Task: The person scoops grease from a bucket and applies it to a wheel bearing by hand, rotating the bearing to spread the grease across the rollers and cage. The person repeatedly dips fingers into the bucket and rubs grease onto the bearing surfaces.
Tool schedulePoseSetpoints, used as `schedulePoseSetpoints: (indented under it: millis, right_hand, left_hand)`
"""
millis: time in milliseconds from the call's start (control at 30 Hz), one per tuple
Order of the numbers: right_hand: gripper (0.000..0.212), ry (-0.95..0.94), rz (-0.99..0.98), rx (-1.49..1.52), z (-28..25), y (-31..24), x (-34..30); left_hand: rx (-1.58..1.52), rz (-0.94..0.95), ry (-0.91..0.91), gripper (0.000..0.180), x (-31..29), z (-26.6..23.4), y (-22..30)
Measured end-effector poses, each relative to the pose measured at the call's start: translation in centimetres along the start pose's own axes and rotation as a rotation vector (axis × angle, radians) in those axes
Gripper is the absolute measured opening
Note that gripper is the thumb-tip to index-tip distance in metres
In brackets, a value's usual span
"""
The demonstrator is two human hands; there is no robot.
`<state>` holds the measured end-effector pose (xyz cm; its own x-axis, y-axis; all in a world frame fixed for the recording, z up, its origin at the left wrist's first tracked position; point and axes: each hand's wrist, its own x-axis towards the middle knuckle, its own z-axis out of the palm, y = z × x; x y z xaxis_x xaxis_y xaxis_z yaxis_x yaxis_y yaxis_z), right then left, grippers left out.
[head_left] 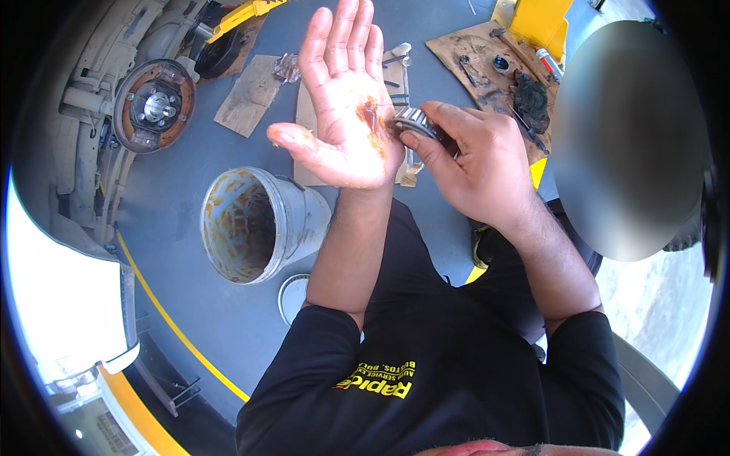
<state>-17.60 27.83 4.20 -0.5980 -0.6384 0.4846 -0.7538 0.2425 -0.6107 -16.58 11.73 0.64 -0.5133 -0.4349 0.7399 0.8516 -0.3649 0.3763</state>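
Note:
My left hand (346,106) is raised palm up, with its fingers stretched out. Amber-brown grease (371,121) is smeared over the heel and outer side of that palm, and a little clings to the thumb. Between the thumb and fingers of my right hand (479,156) is a tapered roller bearing (414,120), its metal rollers showing. The bearing's edge meets the greasy side of the left palm. Below and left of the hands, a white bucket (298,216) leans with its mouth toward the left, streaked with grease inside.
At the left, a vehicle's brake assembly with a hub (156,106) is exposed. Tools, a dark rag (530,102) and a tube lie on stained cardboard (464,49) at upper right. A round lid (293,300) rests by the bucket. Yellow lift parts (540,26) stand behind.

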Motion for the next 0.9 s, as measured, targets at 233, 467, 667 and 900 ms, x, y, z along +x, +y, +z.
schedulePoseSetpoints:
  millis: [233,467,667,900]
  right_hand:
    - [0.028,-0.110,-0.065,-0.106,-0.9,0.0,-0.3]
    - [0.028,-0.212,0.477,0.617,-0.7,1.8,0.7]
    - [0.024,-0.008,0.119,0.095,0.2,1.1,-0.2]
    - [0.029,-0.082,0.021,0.049,-1.2,1.2,0.2]
  left_hand:
    - [0.369,-0.069,-0.073,0.128,0.4,2.3,0.1]
    - [-0.283,-0.220,0.212,0.117,0.5,0.7,0.0]
    - [-0.169,-0.227,0.147,0.114,-0.3,0.8,-0.5]
    - [-0.145,-0.086,0.040,0.105,0.0,0.8,-1.6]
